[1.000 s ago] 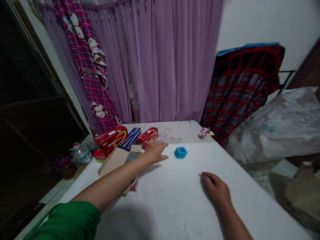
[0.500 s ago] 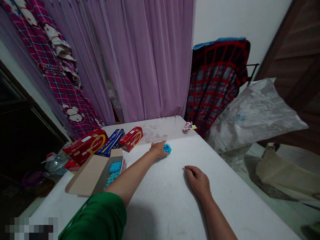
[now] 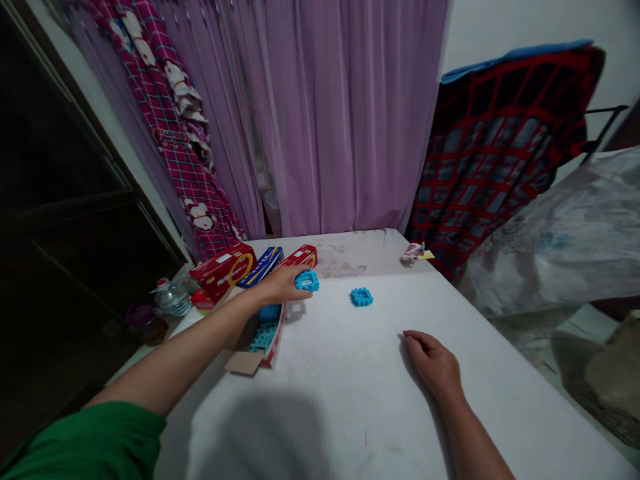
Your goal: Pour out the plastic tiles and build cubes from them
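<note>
My left hand (image 3: 281,285) is stretched out over the white table (image 3: 350,373) and grips a small blue toothed plastic piece (image 3: 307,280) in its fingers, just above an open cardboard box (image 3: 260,337) holding more blue pieces. A second blue toothed piece (image 3: 361,297) lies alone on the table to the right of that hand. My right hand (image 3: 434,365) rests palm down on the table nearer to me, fingers loosely curled, with nothing in it.
Red and blue boxes (image 3: 223,269) lie at the table's far left corner, a plastic bottle (image 3: 171,297) beside them. A small wrapper (image 3: 413,251) sits at the far edge. Purple curtains (image 3: 345,113) hang behind; a red checked blanket (image 3: 500,147) and a plastic bag (image 3: 560,240) stand at right.
My left hand reached to the blue pieces on the table, closed on one and drew it back left toward the open box. One piece stays on the table. The right hand stayed put.
</note>
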Demonstrator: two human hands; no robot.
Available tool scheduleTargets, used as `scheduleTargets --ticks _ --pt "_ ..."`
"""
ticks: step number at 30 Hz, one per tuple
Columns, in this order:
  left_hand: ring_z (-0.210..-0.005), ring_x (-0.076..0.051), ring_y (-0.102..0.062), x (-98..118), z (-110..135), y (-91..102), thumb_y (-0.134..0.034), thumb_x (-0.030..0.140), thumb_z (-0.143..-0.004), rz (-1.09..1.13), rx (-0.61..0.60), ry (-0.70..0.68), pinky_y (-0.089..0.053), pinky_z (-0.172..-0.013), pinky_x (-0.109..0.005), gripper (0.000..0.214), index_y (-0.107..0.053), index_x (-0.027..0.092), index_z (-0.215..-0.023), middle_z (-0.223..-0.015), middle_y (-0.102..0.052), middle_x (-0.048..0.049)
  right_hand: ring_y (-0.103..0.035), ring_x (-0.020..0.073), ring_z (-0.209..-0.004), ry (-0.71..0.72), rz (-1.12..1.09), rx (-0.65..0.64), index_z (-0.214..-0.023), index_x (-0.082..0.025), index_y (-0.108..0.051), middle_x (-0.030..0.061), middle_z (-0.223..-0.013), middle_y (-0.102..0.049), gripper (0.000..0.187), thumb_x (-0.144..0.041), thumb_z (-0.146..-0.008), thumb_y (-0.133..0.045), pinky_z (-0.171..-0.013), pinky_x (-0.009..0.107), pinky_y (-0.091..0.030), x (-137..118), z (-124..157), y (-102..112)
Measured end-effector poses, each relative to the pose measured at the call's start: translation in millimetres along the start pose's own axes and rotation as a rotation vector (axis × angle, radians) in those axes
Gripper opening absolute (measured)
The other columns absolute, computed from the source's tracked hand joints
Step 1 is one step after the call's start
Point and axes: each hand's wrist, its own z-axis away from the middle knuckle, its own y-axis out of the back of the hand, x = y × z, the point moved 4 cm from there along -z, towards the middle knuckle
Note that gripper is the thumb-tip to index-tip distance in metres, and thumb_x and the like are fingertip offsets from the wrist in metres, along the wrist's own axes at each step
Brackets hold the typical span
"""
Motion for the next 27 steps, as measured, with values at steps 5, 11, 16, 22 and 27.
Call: scheduleTargets --ticks 5,11,16,22,27 --pt "-0.107 -0.025 -0.064 -52 65 7.9 -0.067 0.044 -0.073 -0.037 -0.035 0.120 -0.046 -0.092 -0.031 0.064 -0.055 0.023 -0.132 -0.120 -0.069 -0.0032 -0.069 0.0263 -0.081 -0.021 0.082 -0.023 -0.086 -0.027 -0.078 0.0041 -0.089 -0.076 0.047 -0.058 -0.067 -0.048 -0.068 0.035 -0.052 5 -2 0" --pt "-0.115 -0.029 -0.058 -69 84 -21.0 -0.067 0.044 -0.073 -0.143 -0.085 0.103 -0.036 -0.103 -0.040 0.054 -0.061 0.025 -0.123 -0.122 -0.068 -0.0065 -0.069 0.0268 -0.083 0.024 0.079 0.003 -0.084 -0.026 -0.078 0.0039 -0.090 -0.076 0.046 -0.058 -0.067 -0.049 -0.069 0.035 -0.052 5 0 2" --pt "-0.135 -0.034 -0.041 -77 89 -37.8 -0.071 0.044 -0.070 -0.157 -0.131 0.098 -0.023 -0.111 -0.051 0.073 -0.049 0.027 -0.137 -0.143 -0.053 -0.0099 -0.069 0.0276 -0.083 -0.015 0.075 -0.007 -0.085 -0.026 -0.078 0.0036 -0.090 -0.077 0.047 -0.058 -0.066 -0.050 -0.072 0.037 -0.053 4 1 3" --pt "-0.133 -0.031 -0.043 -74 81 -27.7 -0.062 0.039 -0.078 -0.171 -0.093 0.110 -0.024 -0.111 -0.048 0.058 -0.053 0.026 -0.134 -0.141 -0.055 -0.0088 -0.069 0.0279 -0.081 -0.014 0.070 -0.001 -0.084 -0.026 -0.079 0.0043 -0.087 -0.077 0.049 -0.059 -0.065 -0.049 -0.069 0.037 -0.052 2 1 4" --pt "-0.116 -0.027 -0.057 -55 59 -22.4 -0.054 0.033 -0.083 -0.194 -0.045 0.069 -0.033 -0.102 -0.042 0.032 -0.068 0.028 -0.112 -0.121 -0.069 -0.0032 -0.069 0.0271 -0.080 0.002 0.054 0.004 -0.085 -0.026 -0.079 0.0047 -0.087 -0.077 0.048 -0.059 -0.066 -0.049 -0.069 0.036 -0.052 4 0 2"
